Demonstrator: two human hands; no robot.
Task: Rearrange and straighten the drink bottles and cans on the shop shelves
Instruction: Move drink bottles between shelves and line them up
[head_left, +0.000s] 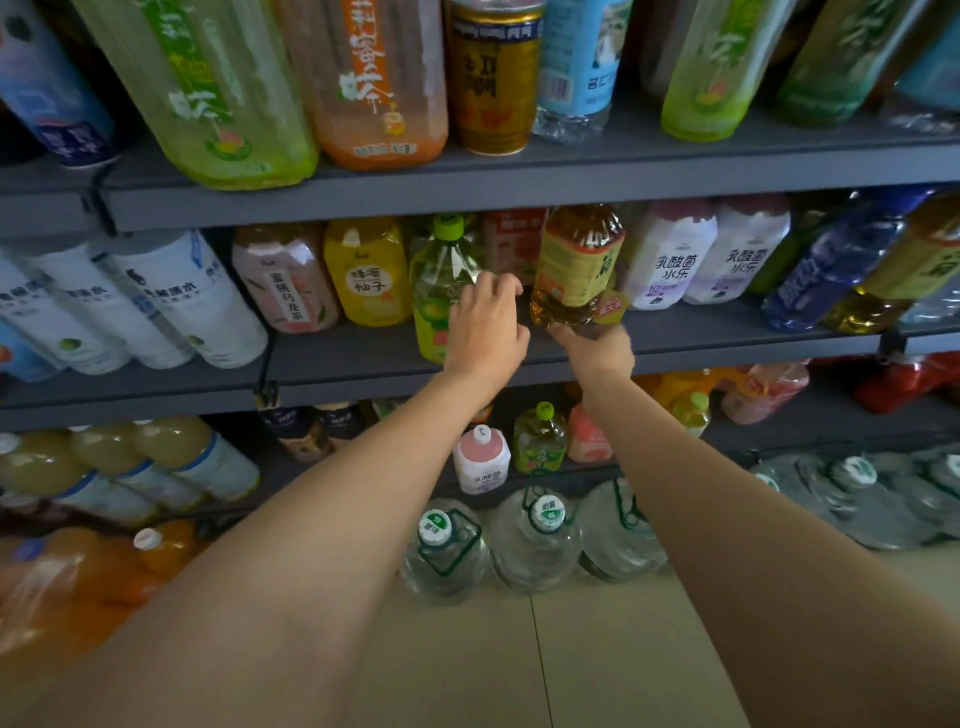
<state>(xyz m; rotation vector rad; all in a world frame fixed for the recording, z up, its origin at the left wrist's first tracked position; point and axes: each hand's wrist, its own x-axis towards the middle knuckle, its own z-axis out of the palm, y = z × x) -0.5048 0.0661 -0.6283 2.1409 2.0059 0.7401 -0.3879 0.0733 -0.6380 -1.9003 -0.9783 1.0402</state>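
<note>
Amber tea bottle (577, 265) sits tilted at the middle shelf (727, 340) edge, base cupped from below by the right hand (597, 349), fingers clamped under it. Left hand (485, 325) rests on the green-capped bottle (441, 280), fingers loosely curled against its side, grip uncertain. Best move: stand the amber bottle upright, label forward, in the gap just right of the left fingertips.

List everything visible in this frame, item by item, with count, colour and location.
Amber tea bottle: one, brown, yellow label, middle shelf, held.
Green-capped bottle: one, yellow-green, middle shelf centre.
Yellow bottle: one, middle shelf, left of it.
White bottles: two, purple print, middle shelf right.
Gold can: one, top shelf.
Water jugs: three near, clear, green caps, floor.
Shelves: grey.
Left hand: on the green-capped bottle.
Right hand: under the amber tea bottle's base.
</note>
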